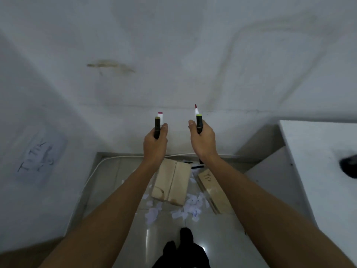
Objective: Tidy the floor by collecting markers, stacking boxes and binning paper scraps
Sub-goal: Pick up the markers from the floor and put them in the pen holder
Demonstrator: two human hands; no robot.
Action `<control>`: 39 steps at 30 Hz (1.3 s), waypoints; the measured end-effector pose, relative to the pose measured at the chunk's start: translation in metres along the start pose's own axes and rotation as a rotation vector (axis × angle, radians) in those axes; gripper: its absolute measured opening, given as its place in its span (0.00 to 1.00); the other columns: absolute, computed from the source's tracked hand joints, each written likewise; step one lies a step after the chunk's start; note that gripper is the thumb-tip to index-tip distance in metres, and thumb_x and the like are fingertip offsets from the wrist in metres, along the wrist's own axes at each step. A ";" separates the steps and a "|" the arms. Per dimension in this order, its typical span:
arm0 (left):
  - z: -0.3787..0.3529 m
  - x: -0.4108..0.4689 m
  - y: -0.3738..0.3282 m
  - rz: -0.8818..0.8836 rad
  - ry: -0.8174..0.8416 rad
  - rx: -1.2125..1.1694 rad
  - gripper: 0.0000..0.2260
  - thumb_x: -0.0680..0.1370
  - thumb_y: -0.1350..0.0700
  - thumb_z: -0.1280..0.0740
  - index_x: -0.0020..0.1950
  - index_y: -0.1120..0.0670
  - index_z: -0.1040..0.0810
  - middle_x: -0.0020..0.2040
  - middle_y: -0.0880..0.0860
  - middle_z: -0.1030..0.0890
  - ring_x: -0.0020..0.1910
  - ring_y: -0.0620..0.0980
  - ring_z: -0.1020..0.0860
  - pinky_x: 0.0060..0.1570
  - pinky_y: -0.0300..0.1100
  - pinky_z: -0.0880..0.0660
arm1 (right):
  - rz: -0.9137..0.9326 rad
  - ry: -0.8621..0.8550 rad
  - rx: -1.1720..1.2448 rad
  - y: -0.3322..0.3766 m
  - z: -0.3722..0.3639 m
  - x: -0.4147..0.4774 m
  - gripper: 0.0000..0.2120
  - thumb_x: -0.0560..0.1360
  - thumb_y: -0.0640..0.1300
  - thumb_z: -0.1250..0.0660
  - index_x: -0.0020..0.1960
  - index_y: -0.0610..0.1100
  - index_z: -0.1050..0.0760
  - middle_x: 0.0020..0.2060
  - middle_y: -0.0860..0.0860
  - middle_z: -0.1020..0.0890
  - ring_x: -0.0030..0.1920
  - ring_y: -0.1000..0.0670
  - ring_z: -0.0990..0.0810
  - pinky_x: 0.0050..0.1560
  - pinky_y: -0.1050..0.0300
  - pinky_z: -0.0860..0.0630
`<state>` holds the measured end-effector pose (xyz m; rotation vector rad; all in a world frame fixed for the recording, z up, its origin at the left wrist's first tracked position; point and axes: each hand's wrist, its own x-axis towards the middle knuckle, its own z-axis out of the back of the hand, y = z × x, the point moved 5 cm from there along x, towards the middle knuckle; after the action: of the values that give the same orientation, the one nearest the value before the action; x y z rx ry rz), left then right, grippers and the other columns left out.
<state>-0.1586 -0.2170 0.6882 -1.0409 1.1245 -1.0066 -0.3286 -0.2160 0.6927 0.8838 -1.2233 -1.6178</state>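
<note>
two hands [155,141] grip four markers [157,128]; two boxes [172,182].

- two boxes side by side on the floor [119,180] — left box [172,183], right box [212,192]
- paper scraps [191,206] between and before them
- loose markers [197,167] behind them, near the wall [125,136]
- worktop [318,161] to the right

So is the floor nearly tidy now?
Not yet. Nothing looks finished. In hand: the left hand and right hand each grip markers. Left to do: dark sticks, likely more markers, lie behind the boxes; the wide box and narrow box sit unstacked; scraps litter the floor.
</note>
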 end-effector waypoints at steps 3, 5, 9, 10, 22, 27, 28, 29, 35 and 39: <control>-0.031 -0.017 -0.005 -0.027 0.096 0.028 0.16 0.80 0.43 0.37 0.41 0.53 0.27 0.30 0.49 0.29 0.26 0.45 0.32 0.30 0.42 0.33 | -0.006 -0.071 0.007 -0.004 0.029 -0.012 0.15 0.81 0.52 0.38 0.40 0.45 0.28 0.28 0.53 0.28 0.26 0.61 0.30 0.27 0.71 0.33; -0.059 -0.029 -0.012 -0.044 0.173 0.033 0.16 0.80 0.43 0.37 0.41 0.54 0.27 0.29 0.49 0.29 0.26 0.44 0.32 0.29 0.41 0.34 | -0.014 -0.130 0.009 -0.006 0.054 -0.020 0.14 0.81 0.52 0.38 0.38 0.48 0.30 0.28 0.54 0.28 0.26 0.61 0.30 0.27 0.71 0.33; -0.112 -0.049 -0.024 -0.070 0.298 0.037 0.15 0.80 0.44 0.37 0.41 0.54 0.27 0.29 0.48 0.30 0.24 0.43 0.33 0.26 0.38 0.34 | -0.050 -0.239 0.034 -0.015 0.106 -0.032 0.14 0.81 0.52 0.38 0.37 0.50 0.31 0.27 0.55 0.30 0.26 0.61 0.30 0.27 0.72 0.32; -0.127 -0.056 -0.025 -0.070 0.330 0.042 0.15 0.80 0.44 0.37 0.41 0.54 0.27 0.29 0.49 0.30 0.24 0.42 0.33 0.26 0.37 0.34 | -0.051 -0.265 0.039 -0.016 0.122 -0.034 0.14 0.81 0.52 0.38 0.37 0.50 0.31 0.27 0.56 0.30 0.26 0.61 0.30 0.27 0.72 0.32; -0.306 -0.144 -0.040 -0.092 0.561 0.086 0.16 0.80 0.44 0.37 0.45 0.56 0.23 0.29 0.47 0.27 0.25 0.41 0.30 0.29 0.38 0.31 | -0.047 -0.510 0.056 -0.036 0.316 -0.055 0.12 0.81 0.52 0.39 0.40 0.50 0.28 0.28 0.57 0.23 0.29 0.60 0.25 0.31 0.65 0.26; -0.377 -0.177 -0.036 -0.092 0.609 0.126 0.14 0.79 0.40 0.38 0.43 0.48 0.22 0.30 0.45 0.24 0.28 0.39 0.25 0.33 0.35 0.28 | -0.072 -0.611 0.118 -0.054 0.397 -0.060 0.14 0.81 0.50 0.39 0.47 0.41 0.24 0.30 0.49 0.19 0.35 0.49 0.17 0.43 0.53 0.18; -0.390 -0.183 -0.035 -0.086 0.626 0.129 0.14 0.78 0.40 0.37 0.43 0.47 0.22 0.28 0.44 0.24 0.27 0.38 0.26 0.32 0.34 0.28 | -0.076 -0.636 0.126 -0.058 0.413 -0.059 0.13 0.82 0.50 0.39 0.48 0.41 0.23 0.31 0.49 0.19 0.36 0.49 0.16 0.44 0.53 0.17; -0.403 -0.187 -0.035 -0.077 0.642 0.129 0.13 0.78 0.39 0.37 0.44 0.47 0.22 0.28 0.44 0.24 0.26 0.39 0.26 0.31 0.34 0.28 | -0.083 -0.660 0.138 -0.061 0.427 -0.057 0.13 0.82 0.50 0.39 0.49 0.41 0.23 0.32 0.49 0.18 0.37 0.49 0.16 0.45 0.52 0.17; -0.481 -0.189 -0.044 -0.120 0.723 0.131 0.12 0.80 0.42 0.39 0.48 0.47 0.21 0.34 0.46 0.22 0.32 0.45 0.26 0.37 0.43 0.27 | -0.098 -0.829 0.150 -0.080 0.507 -0.025 0.12 0.80 0.51 0.37 0.49 0.42 0.24 0.34 0.48 0.19 0.34 0.52 0.18 0.41 0.57 0.19; -0.524 -0.177 -0.049 -0.148 0.740 0.110 0.12 0.81 0.44 0.38 0.49 0.51 0.22 0.35 0.45 0.22 0.31 0.43 0.27 0.38 0.41 0.27 | -0.130 -0.984 0.087 -0.093 0.550 -0.009 0.12 0.78 0.57 0.35 0.42 0.49 0.26 0.35 0.52 0.21 0.36 0.56 0.20 0.42 0.57 0.20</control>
<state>-0.7055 -0.1207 0.7082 -0.6722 1.5704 -1.6258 -0.8476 -0.0180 0.7441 0.1612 -1.9179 -2.2113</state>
